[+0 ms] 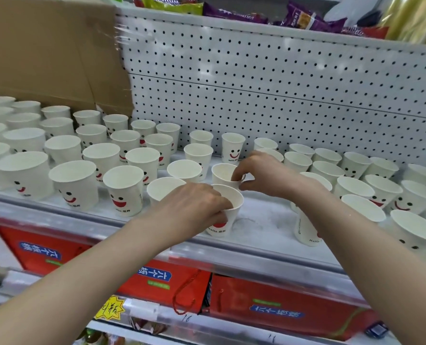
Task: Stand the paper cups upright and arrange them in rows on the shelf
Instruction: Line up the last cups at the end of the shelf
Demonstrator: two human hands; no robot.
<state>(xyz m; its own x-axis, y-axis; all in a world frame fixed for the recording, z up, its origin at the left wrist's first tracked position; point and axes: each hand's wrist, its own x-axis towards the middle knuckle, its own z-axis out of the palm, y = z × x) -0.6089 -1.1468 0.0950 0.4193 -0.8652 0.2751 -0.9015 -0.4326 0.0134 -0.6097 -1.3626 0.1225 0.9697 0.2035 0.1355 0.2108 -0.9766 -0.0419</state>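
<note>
A person's left hand grips a front cup near the shelf's front edge, fingers hooked over its rim, hiding much of its face print; the right hand pinches the rim of the cup behind. Upright paper cups fill the shelf in rows toward both ends; the right forearm covers several, and the far-left and far-right cups are cut off.

Shelf: upright cups in rows at left and right. Between them, near front edge, one cup; another just behind it. Pegboard behind; boxes below.
</note>
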